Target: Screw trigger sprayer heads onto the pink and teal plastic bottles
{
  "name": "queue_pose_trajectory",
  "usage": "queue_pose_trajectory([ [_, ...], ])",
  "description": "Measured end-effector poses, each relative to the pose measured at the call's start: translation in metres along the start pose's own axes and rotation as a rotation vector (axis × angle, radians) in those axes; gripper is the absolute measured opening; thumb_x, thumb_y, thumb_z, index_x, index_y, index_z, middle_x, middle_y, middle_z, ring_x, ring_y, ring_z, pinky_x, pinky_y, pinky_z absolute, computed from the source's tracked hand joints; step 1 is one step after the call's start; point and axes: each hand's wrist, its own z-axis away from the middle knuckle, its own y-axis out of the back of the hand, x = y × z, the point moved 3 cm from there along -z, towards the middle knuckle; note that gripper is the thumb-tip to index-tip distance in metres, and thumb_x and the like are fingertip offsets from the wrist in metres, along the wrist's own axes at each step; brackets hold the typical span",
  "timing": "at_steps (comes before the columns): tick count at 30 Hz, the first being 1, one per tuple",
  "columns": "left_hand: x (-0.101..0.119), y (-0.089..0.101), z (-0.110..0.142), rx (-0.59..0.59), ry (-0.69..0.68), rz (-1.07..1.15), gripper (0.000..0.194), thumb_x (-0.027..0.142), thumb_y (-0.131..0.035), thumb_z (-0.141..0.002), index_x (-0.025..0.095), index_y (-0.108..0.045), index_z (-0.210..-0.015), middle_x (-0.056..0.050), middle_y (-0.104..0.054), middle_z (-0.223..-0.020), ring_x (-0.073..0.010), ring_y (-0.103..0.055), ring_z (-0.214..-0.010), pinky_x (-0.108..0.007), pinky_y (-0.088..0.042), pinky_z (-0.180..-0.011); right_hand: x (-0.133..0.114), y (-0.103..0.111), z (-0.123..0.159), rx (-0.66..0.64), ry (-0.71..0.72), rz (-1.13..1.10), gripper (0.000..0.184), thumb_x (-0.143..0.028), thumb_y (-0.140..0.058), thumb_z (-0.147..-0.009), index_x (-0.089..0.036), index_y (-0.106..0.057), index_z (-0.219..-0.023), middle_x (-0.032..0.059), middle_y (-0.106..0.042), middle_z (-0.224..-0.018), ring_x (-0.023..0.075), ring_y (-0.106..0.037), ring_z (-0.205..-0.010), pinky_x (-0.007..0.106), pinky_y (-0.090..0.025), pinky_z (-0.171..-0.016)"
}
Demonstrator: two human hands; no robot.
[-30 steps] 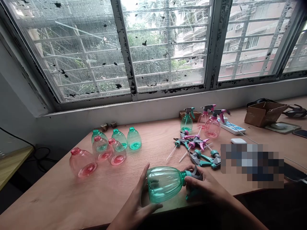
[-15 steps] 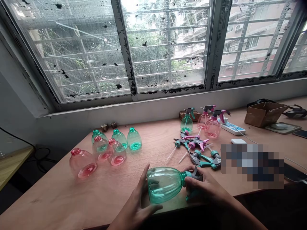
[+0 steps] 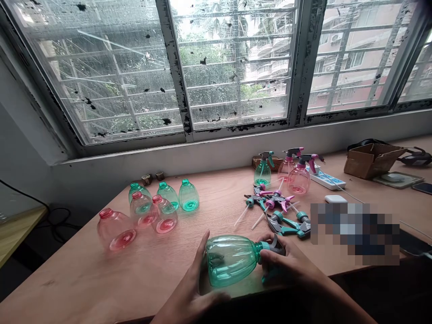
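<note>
A clear green spray bottle (image 3: 231,262) lies on its side in the air at the table's front edge, its neck to the right. My left hand (image 3: 199,279) cups its base, fingertips showing through the plastic behind it and the thumb along the underside. My right hand (image 3: 281,258) is closed round the grey and teal spray head (image 3: 270,246) at the neck, thumb at the collar; most of the trigger is hidden. Just beyond lie several loose spray heads, among them a teal one (image 3: 286,227) and a pink one (image 3: 276,200), some with white tubes.
At left stand several topless bottles, green (image 3: 189,198) and pink (image 3: 116,231). Bottles with spray heads, one green (image 3: 262,173) and two pink (image 3: 299,180), stand at the back. Farther right are a power strip (image 3: 327,181), a white case (image 3: 335,199), a cardboard box (image 3: 369,162) and a blurred patch.
My left fingers and thumb have shifted slightly on the bottle's base. The bottle and my right hand stay almost where they were.
</note>
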Motion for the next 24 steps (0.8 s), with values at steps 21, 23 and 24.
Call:
queue_pose_trajectory([
  [21,-0.007,0.008,0.001,-0.044,0.018,-0.07,0.092,0.04,-0.07,-0.087,0.033,-0.011,-0.158,-0.003,-0.014,-0.168,-0.03,-0.009,-0.154,-0.049,-0.006,-0.125,0.004,0.001,-0.001,-0.003,-0.016,-0.027,0.046,-0.05,-0.079,-0.077,-0.019,-0.055,-0.101,0.0002,-0.072,-0.07,0.0183,-0.069,-0.061,0.029,-0.054,-0.061],
  [23,-0.006,0.007,0.0,-0.056,-0.001,-0.072,0.094,0.033,-0.071,-0.087,0.038,-0.008,-0.157,-0.001,-0.017,-0.167,-0.0289,-0.016,-0.153,-0.048,-0.013,-0.125,0.005,0.002,-0.001,-0.004,-0.015,-0.025,0.046,-0.05,-0.078,-0.078,-0.019,-0.055,-0.102,0.0004,-0.073,-0.069,0.0181,-0.069,-0.061,0.028,-0.053,-0.061],
  [24,-0.005,0.006,-0.001,-0.06,-0.017,-0.068,0.095,0.03,-0.071,-0.088,0.04,-0.006,-0.157,-0.001,-0.02,-0.167,-0.0281,-0.021,-0.152,-0.047,-0.016,-0.125,0.005,0.002,-0.002,-0.005,-0.012,-0.022,0.045,-0.05,-0.078,-0.078,-0.018,-0.055,-0.102,0.0005,-0.073,-0.068,0.0181,-0.069,-0.061,0.028,-0.053,-0.06],
])
